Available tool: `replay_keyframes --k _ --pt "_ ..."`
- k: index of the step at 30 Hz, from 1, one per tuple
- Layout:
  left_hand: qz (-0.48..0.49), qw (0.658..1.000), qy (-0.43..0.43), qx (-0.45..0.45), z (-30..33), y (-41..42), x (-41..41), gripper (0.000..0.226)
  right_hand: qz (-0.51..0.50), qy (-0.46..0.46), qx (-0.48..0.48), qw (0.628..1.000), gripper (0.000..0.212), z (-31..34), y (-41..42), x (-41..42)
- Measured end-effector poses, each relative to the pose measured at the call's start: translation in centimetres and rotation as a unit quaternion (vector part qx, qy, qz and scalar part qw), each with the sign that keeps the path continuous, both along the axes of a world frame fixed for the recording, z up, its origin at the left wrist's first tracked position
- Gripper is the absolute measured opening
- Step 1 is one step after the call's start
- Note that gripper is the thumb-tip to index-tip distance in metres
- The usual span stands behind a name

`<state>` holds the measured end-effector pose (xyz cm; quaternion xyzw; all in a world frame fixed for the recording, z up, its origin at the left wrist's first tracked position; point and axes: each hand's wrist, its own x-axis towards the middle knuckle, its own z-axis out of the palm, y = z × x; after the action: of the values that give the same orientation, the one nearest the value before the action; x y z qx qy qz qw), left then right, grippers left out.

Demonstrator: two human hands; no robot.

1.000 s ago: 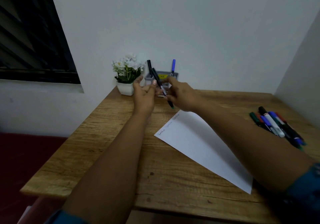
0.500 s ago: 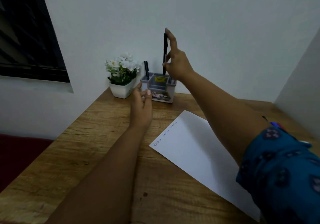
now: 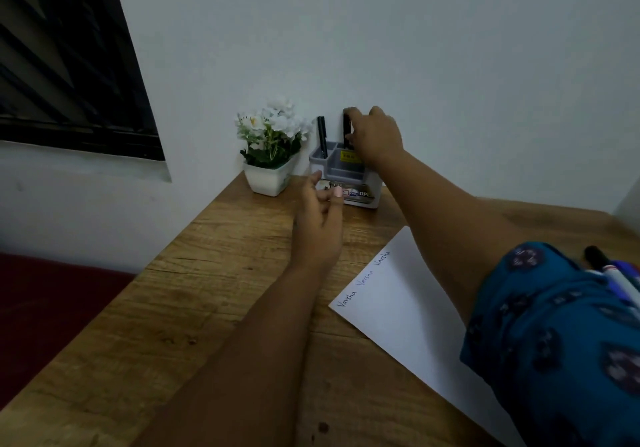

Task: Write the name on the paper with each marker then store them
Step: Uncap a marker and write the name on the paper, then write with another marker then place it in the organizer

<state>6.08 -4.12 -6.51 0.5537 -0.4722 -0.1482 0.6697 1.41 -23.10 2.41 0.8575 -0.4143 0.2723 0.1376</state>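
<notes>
A grey pen holder (image 3: 349, 173) stands at the back of the wooden desk (image 3: 214, 294) against the wall. My right hand (image 3: 375, 135) reaches over it and pinches a black marker (image 3: 346, 131) that stands upright in a rear compartment. Another black marker (image 3: 322, 136) stands in the holder's left compartment. My left hand (image 3: 320, 225) hovers just in front of the holder, fingers relaxed, holding nothing. The white paper (image 3: 408, 311) lies to the right with a name written three times along its top edge. Several more markers (image 3: 613, 273) lie at the far right, partly hidden by my sleeve.
A white pot of white flowers (image 3: 272, 148) sits left of the holder in the corner. A dark window (image 3: 69, 58) is on the left wall. The desk's left edge drops to a dark red surface (image 3: 41, 311).
My right hand has lowered the black marker from above the holder down into its rear compartment. My left hand stayed in front of the holder. The view moved closer.
</notes>
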Motion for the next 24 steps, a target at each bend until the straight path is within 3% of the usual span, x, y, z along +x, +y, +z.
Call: replay_keyframes --k 6,8,12,14,16,21,24 --pt "-0.011 0.999 -0.028 0.025 0.3 0.4 0.0 0.05 -0.01 0.028 -0.02 0.999 0.074 2.6 1.5 -0.9" --pt "-0.013 0.998 -0.048 0.027 0.8 0.7 -0.2 0.049 0.006 -0.034 0.005 0.999 0.065 4.0 2.8 -3.0" --pt "-0.007 0.989 -0.145 0.022 1.8 1.5 -1.1 0.029 0.032 -0.129 0.069 0.989 0.026 5.6 6.0 -10.6" --pt "0.0 0.972 -0.233 0.02 2.0 1.9 -2.1 0.016 -0.015 -0.099 0.138 0.985 0.019 5.6 8.1 -16.1" --pt "-0.001 0.952 -0.303 0.031 2.1 2.3 -3.4 0.02 -0.087 -0.047 0.201 0.975 0.016 4.8 10.0 -21.3" --pt "-0.037 0.959 -0.278 0.042 2.3 3.4 -7.3 0.031 -0.227 0.053 0.27 0.934 0.02 0.3 13.3 -29.2" --pt "-0.029 0.959 -0.279 0.037 2.3 3.9 -8.3 0.033 -0.282 0.033 0.258 0.923 0.025 -1.5 13.9 -30.8"
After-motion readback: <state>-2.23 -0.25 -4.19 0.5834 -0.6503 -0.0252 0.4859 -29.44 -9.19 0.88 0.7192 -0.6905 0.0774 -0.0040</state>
